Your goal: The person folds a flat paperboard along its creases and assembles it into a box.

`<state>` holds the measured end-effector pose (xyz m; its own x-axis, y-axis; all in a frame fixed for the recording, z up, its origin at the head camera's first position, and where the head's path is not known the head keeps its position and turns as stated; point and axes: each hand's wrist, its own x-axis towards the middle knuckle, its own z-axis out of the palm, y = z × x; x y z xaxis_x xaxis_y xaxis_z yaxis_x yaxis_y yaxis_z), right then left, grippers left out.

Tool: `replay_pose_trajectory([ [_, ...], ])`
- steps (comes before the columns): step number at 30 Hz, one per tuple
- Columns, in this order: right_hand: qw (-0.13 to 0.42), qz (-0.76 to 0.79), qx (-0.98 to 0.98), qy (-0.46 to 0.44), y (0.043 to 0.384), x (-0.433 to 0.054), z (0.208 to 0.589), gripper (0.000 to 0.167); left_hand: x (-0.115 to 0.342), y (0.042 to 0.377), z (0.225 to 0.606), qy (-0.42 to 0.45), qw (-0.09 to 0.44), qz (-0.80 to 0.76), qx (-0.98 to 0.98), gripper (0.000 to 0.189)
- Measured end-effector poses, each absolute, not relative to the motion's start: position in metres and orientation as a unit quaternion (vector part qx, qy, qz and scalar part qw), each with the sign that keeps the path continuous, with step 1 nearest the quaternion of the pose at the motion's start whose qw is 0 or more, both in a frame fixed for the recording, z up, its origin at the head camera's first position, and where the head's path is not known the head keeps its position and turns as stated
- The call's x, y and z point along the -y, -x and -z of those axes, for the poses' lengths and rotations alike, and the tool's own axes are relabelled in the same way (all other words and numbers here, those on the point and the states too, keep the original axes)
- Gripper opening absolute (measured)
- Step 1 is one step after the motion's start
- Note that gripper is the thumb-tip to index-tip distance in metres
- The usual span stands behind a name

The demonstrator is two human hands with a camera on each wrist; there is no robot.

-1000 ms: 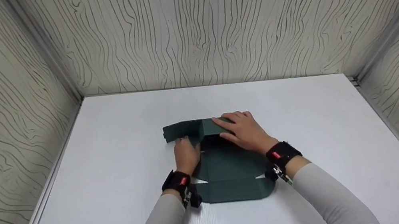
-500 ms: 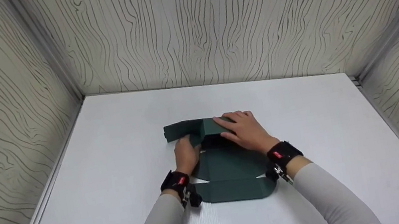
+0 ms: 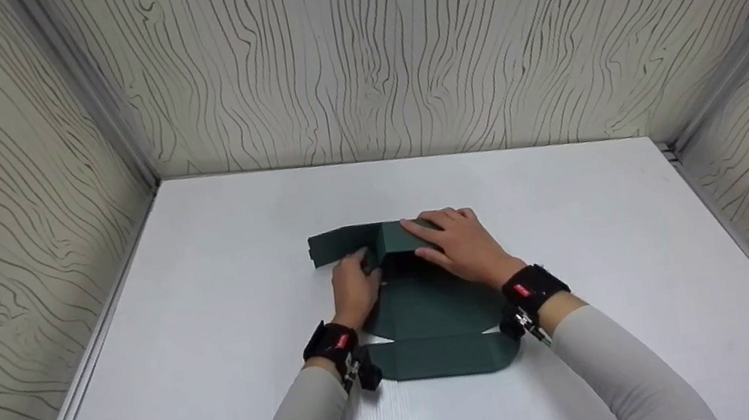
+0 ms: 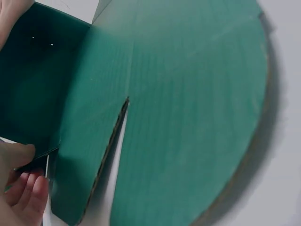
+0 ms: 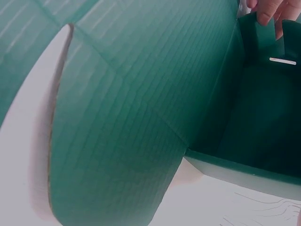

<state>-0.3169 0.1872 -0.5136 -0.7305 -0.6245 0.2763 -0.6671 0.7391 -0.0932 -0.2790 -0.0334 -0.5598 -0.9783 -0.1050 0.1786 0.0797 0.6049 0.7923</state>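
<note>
A dark green cardboard box (image 3: 436,306), partly folded, lies on the white table. Its lid panel (image 4: 188,94) with rounded side flaps spreads flat toward me, while the deeper section stands raised at the far side. With thumb and fingers, my left hand (image 3: 354,285) pinches a small flap at the raised section's left corner; the left wrist view shows the thumb on top and fingers below. My right hand (image 3: 460,245) grips the raised section from above, its fingers reaching over the far edge and its thumb at the near edge. Its fingertips are hidden behind the box.
A long side flap (image 3: 331,247) sticks out to the left from the raised section. White table surface (image 3: 208,306) surrounds the box. Wood-grain patterned panels (image 3: 363,52) stand behind the table and on both sides.
My left hand has shifted slightly right and away from me, turning the small corner flap inward toward the raised section. The right hand and the rest of the box stay nearly still.
</note>
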Motion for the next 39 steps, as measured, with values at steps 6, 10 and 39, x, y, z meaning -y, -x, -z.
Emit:
replay_pose_trajectory([
  [6, 0.123, -0.098, 0.922, -0.353, 0.317, -0.187, 0.514, 0.053, 0.03, 0.279, 0.557, 0.017, 0.093, 0.467, 0.879, 0.044],
  [10, 0.134, -0.102, 0.918, -0.359, 0.317, -0.186, 0.515, 0.052, 0.029, 0.278, 0.556, 0.034, 0.096, 0.472, 0.876, 0.045],
  [39, 0.138, -0.105, 0.919, -0.353, 0.316, -0.184, 0.515, 0.052, 0.014, 0.277, 0.559, 0.074, 0.105, 0.368, 0.921, 0.024],
])
